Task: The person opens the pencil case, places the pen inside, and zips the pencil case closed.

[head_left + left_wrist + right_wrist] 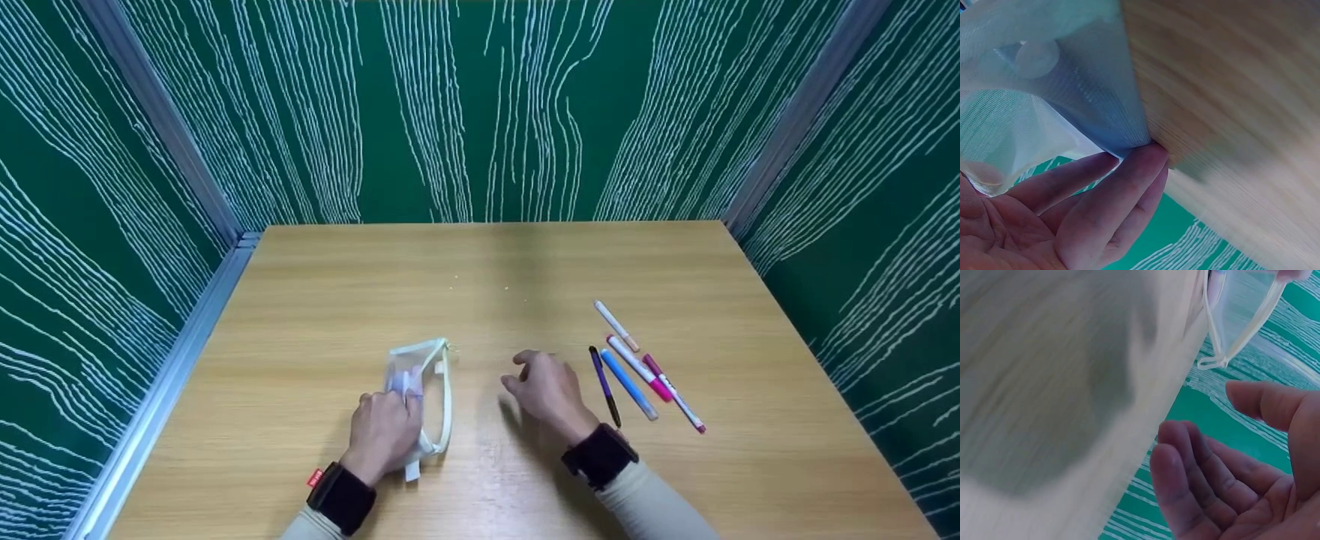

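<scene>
Left of the table's middle, my left hand (385, 431) grips the side of a translucent mesh pouch (446, 401) with a pale zipper edge. The pouch's mouth gapes to the right, and something whitish-pink shows dimly inside. Close up, the fingers (1123, 197) of the left hand pinch the mesh (1100, 95) at its edge. My right hand (551, 390) hovers between the pouch and the pens, holding nothing, its thumb apart from loosely bent fingers (1171, 478). Just right of it lie a dark purple pen (604, 385) and a blue marker (628, 384).
Further right lie a white marker with a pink cap (641, 367), a slim white-and-magenta marker (675, 394) and a white marker with a peach end (617, 325). The wooden table (337, 285) meets green panels with white wavy lines (420, 112) at the back and sides.
</scene>
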Demonstrator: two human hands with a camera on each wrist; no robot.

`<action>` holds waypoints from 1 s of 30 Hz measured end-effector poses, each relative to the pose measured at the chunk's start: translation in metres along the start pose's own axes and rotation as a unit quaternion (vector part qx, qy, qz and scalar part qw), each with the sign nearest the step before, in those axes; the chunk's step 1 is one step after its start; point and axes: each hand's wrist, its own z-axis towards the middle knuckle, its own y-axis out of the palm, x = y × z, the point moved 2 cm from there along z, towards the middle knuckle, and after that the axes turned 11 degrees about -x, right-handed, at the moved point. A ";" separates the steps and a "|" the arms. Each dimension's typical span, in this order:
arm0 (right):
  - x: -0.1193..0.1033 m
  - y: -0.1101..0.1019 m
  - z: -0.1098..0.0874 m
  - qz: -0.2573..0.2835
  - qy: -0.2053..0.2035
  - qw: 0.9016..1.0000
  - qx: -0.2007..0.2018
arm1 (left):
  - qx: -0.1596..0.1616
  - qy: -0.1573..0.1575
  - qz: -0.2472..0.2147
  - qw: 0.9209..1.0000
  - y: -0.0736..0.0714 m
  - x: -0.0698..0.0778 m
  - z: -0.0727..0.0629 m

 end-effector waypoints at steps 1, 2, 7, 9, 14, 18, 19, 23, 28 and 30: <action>0.002 -0.002 0.000 -0.008 0.001 1.000 0.004 | -0.001 -0.002 0.000 1.000 0.000 0.000 0.000; 0.004 -0.005 -0.001 -0.013 0.003 1.000 0.007 | -0.001 -0.002 -0.001 1.000 0.000 0.000 0.000; 0.013 -0.017 -0.002 -0.059 -0.002 0.998 0.036 | 0.005 0.004 0.003 1.000 -0.001 0.000 0.000; 0.016 -0.022 -0.001 -0.075 -0.007 0.996 0.050 | 0.008 0.006 0.004 1.000 -0.001 0.000 -0.001; 0.029 -0.034 -0.001 -0.100 -0.005 0.992 0.071 | 0.003 0.005 0.003 1.000 -0.002 0.000 -0.002; 0.039 -0.042 -0.002 -0.152 0.005 0.985 0.080 | 0.010 0.009 0.005 1.000 -0.001 0.000 -0.002; 0.042 -0.044 -0.002 -0.165 0.007 0.983 0.081 | 0.014 0.011 0.006 1.000 -0.001 0.000 -0.002; 0.051 -0.053 -0.003 -0.199 0.025 0.977 0.080 | 0.026 0.014 0.008 1.000 -0.001 0.000 -0.001; 0.063 -0.062 -0.005 -0.220 0.053 0.971 0.077 | 0.028 0.017 0.010 0.999 -0.001 -0.001 -0.001; 0.068 -0.064 -0.005 -0.226 0.064 0.970 0.070 | 0.028 0.017 0.011 0.999 -0.001 -0.001 -0.001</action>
